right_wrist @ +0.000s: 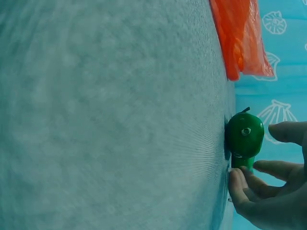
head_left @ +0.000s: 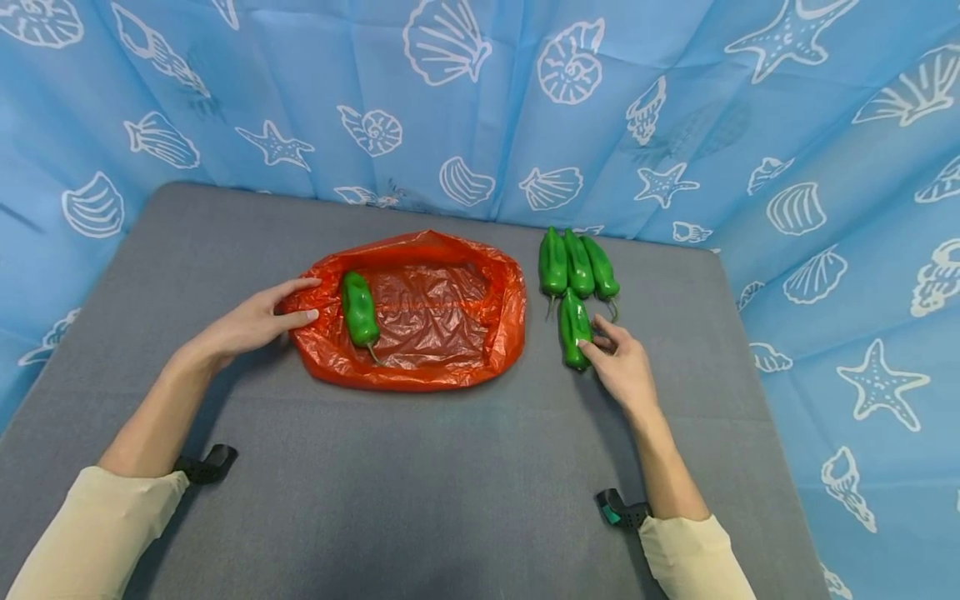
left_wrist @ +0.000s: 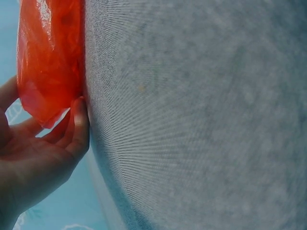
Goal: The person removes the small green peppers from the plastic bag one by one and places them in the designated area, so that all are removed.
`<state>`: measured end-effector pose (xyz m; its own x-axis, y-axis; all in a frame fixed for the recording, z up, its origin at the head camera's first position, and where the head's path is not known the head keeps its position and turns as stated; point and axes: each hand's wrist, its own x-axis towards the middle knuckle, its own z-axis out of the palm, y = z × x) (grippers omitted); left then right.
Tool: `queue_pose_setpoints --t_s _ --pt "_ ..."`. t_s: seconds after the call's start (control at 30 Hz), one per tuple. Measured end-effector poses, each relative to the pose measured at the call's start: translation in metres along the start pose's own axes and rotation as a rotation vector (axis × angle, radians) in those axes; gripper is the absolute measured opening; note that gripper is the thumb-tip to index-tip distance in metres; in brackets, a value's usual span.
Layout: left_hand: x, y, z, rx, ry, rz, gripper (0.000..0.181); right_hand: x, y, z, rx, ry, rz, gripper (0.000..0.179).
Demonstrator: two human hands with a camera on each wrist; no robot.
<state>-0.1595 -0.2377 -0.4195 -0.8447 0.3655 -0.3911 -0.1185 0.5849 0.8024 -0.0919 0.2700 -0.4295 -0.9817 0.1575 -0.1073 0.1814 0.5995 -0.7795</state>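
Note:
A red plastic bag lies on the table with its rim rolled open and one green pepper inside, near its left end. My left hand holds the bag's left rim; in the left wrist view its thumb and fingers are on either side of the bag's end. On the right, my right hand reaches the nearest loose pepper. Its thumb tip overlaps that pepper from above. In the right wrist view, thumb and fingers stand spread around the pepper, a small gap showing beside the thumb.
Three more green peppers lie side by side just behind the nearest one, close to the table's back edge. A grey cloth covers the table. Blue curtains with white shell prints hang behind and to the right.

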Motion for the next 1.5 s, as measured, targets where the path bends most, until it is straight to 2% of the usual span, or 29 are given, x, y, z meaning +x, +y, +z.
queue_pose_setpoints --t_s 0.2,0.33,0.47,0.57,0.63,0.8,0.87,1.23,1.33,1.5 --pt "0.002 0.001 -0.001 -0.002 -0.005 -0.010 0.076 0.000 -0.002 0.000 0.094 0.079 -0.098 0.054" --pt "0.003 0.001 -0.001 0.002 -0.006 -0.011 0.076 0.000 -0.007 0.002 0.111 0.127 -0.166 0.051" --pt "0.003 0.001 -0.001 0.006 -0.002 -0.010 0.076 -0.002 -0.015 0.004 0.117 0.142 -0.212 0.049" --pt "0.003 0.002 -0.001 0.003 0.001 -0.011 0.076 -0.003 -0.021 0.007 0.130 0.134 -0.230 0.049" --pt "0.003 0.003 -0.001 -0.002 0.003 -0.008 0.075 -0.008 -0.035 0.007 0.134 0.122 -0.232 0.048" --pt "0.003 0.005 -0.002 -0.005 0.001 -0.007 0.075 -0.005 -0.043 0.011 0.168 0.086 -0.236 0.047" --pt "0.004 0.006 -0.003 -0.001 0.001 -0.010 0.076 0.001 -0.037 0.014 0.197 0.078 -0.242 0.046" --pt "0.003 0.005 -0.002 -0.006 0.009 -0.017 0.077 0.005 -0.056 0.034 0.250 0.035 -0.260 0.046" --pt "0.002 0.004 -0.001 -0.004 0.010 -0.017 0.077 0.004 -0.066 0.041 0.249 0.014 -0.282 0.048" --pt "0.000 0.002 0.000 0.000 0.008 -0.012 0.076 -0.011 -0.100 0.047 0.254 -0.024 -0.326 0.046"
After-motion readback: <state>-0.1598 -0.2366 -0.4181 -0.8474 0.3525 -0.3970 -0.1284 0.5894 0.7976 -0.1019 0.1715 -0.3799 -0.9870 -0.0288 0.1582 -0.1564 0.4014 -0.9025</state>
